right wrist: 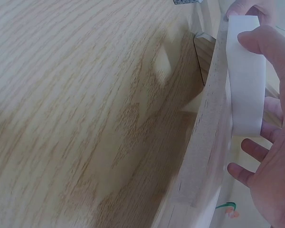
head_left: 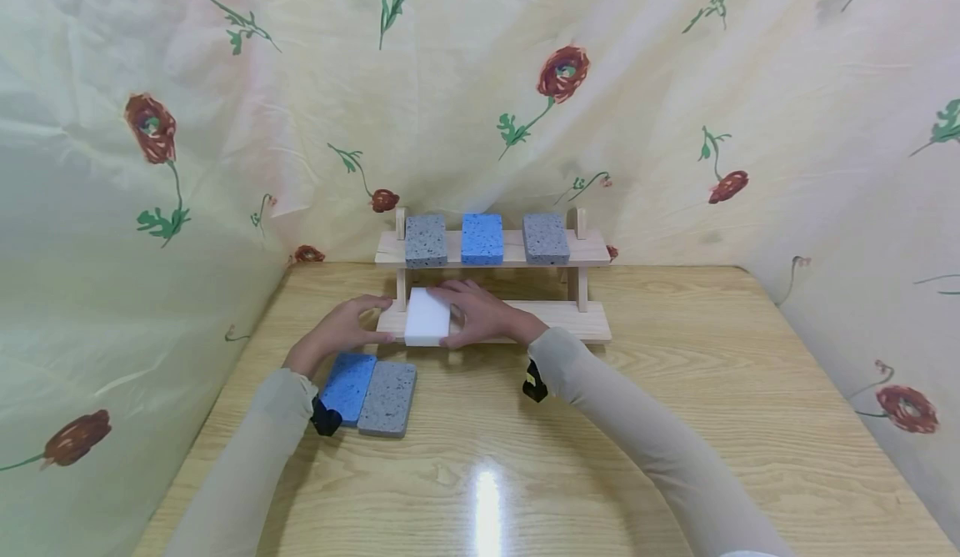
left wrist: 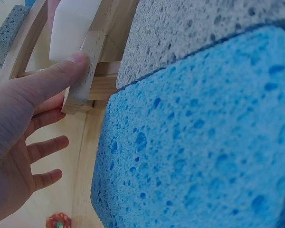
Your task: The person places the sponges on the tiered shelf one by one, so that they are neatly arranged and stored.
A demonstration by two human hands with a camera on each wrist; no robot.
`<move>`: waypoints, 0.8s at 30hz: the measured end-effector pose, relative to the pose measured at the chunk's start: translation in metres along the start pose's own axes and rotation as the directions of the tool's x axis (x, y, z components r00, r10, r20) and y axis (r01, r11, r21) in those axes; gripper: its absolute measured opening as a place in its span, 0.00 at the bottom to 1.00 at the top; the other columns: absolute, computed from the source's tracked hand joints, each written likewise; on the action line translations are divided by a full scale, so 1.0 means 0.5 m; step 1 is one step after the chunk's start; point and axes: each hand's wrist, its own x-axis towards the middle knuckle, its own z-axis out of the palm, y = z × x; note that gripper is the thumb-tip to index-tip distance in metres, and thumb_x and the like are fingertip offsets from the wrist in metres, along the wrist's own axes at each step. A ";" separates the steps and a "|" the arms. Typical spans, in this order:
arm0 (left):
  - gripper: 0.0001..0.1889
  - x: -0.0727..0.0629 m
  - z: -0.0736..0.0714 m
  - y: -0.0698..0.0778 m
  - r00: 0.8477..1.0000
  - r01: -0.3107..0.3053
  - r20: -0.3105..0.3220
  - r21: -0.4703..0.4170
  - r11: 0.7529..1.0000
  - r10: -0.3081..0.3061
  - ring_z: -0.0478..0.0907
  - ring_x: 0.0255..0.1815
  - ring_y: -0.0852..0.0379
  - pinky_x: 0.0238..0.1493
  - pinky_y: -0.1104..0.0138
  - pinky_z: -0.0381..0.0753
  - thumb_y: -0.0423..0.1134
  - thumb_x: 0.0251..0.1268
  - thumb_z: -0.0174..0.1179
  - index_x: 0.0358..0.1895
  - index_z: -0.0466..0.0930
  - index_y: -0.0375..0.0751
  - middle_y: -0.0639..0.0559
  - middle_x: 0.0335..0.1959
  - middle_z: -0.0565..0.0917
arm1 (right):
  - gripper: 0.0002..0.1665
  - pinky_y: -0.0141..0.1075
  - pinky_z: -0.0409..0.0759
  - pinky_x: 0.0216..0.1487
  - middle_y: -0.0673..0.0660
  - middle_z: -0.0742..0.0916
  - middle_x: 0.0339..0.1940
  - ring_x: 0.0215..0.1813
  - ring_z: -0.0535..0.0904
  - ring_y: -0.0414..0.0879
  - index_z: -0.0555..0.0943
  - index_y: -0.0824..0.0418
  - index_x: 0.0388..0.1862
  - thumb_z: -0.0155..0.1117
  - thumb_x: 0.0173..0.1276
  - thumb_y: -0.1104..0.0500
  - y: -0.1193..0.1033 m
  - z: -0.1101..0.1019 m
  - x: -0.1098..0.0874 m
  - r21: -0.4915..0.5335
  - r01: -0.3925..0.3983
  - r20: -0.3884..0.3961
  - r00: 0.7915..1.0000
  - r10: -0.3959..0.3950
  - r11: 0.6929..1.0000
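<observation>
A two-tier wooden shelf (head_left: 525,324) stands against the back of the table. On its lower board, near the left end, is a plain white sponge block (head_left: 427,317). My right hand (head_left: 483,315) holds this block from the right, its thumb on the front face (right wrist: 247,76) and fingers behind. At the left end of the lower board, my left hand (head_left: 343,326) grips the wood, thumb (left wrist: 69,71) on the front edge and other fingers towards the back. Just in front of that hand, a blue sponge (head_left: 349,386) and a grey sponge (head_left: 387,398) lie side by side on the table.
Along the upper board sit a grey sponge (head_left: 426,240), a blue sponge (head_left: 482,238) and another grey sponge (head_left: 546,238), with gaps between them. A flower-printed cloth (head_left: 450,123) hangs behind and at both sides of the wood-grain table (head_left: 675,373).
</observation>
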 end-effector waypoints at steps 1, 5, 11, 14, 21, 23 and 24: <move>0.39 0.000 0.000 0.000 1.000 0.006 -0.001 -0.003 1.000 -0.006 0.61 0.79 0.36 0.78 0.42 0.61 0.49 0.60 0.74 0.73 0.71 0.39 0.38 0.76 0.70 | 0.61 0.58 0.52 0.83 0.62 0.65 0.81 0.81 0.58 0.57 0.56 0.53 0.84 0.75 0.57 0.40 0.000 0.000 0.000 0.004 -0.001 0.001 1.000 0.001 1.000; 0.39 0.000 0.000 0.001 1.000 0.002 -0.003 0.000 1.000 -0.002 0.62 0.78 0.35 0.78 0.41 0.61 0.50 0.61 0.74 0.73 0.71 0.39 0.37 0.76 0.70 | 0.61 0.59 0.48 0.83 0.62 0.64 0.82 0.82 0.57 0.58 0.56 0.53 0.84 0.76 0.57 0.39 0.000 0.000 -0.002 0.023 -0.006 0.001 1.000 0.006 1.000; 0.39 0.000 -0.001 0.002 1.000 0.000 -0.002 -0.001 1.000 0.000 0.61 0.78 0.35 0.78 0.40 0.60 0.50 0.61 0.74 0.73 0.71 0.39 0.37 0.76 0.69 | 0.62 0.60 0.60 0.78 0.62 0.64 0.82 0.79 0.60 0.60 0.56 0.51 0.84 0.76 0.56 0.38 0.000 0.003 -0.004 0.027 -0.015 -0.018 1.000 0.016 1.000; 0.40 0.000 -0.001 0.002 1.000 0.006 0.001 0.000 1.000 -0.006 0.61 0.79 0.35 0.78 0.40 0.60 0.50 0.60 0.74 0.73 0.71 0.39 0.37 0.76 0.69 | 0.63 0.60 0.63 0.77 0.62 0.63 0.82 0.78 0.61 0.61 0.56 0.51 0.84 0.77 0.55 0.37 -0.002 0.005 -0.006 0.010 -0.014 -0.028 0.999 0.014 1.000; 0.40 0.001 -0.001 0.000 1.000 0.010 0.009 0.008 1.000 -0.010 0.61 0.79 0.36 0.78 0.41 0.60 0.50 0.61 0.74 0.74 0.70 0.40 0.38 0.76 0.69 | 0.64 0.58 0.65 0.76 0.61 0.62 0.83 0.78 0.61 0.59 0.55 0.51 0.84 0.78 0.55 0.38 -0.003 0.011 -0.012 -0.007 -0.009 -0.049 0.999 0.009 1.000; 0.40 0.001 -0.001 0.001 1.000 0.011 0.012 0.008 1.000 -0.011 0.61 0.79 0.36 0.78 0.40 0.60 0.50 0.61 0.74 0.74 0.70 0.40 0.38 0.76 0.69 | 0.64 0.56 0.66 0.76 0.61 0.63 0.82 0.77 0.62 0.58 0.55 0.52 0.84 0.77 0.55 0.37 -0.003 0.011 -0.013 -0.019 -0.004 -0.059 0.998 0.003 1.000; 0.40 0.001 -0.001 0.002 1.000 0.013 0.012 0.008 1.000 -0.014 0.61 0.79 0.35 0.78 0.40 0.60 0.51 0.61 0.74 0.74 0.70 0.40 0.38 0.76 0.69 | 0.64 0.56 0.66 0.76 0.62 0.63 0.82 0.77 0.62 0.58 0.55 0.51 0.84 0.78 0.55 0.37 -0.002 0.011 -0.014 -0.023 -0.003 -0.065 0.998 0.001 1.000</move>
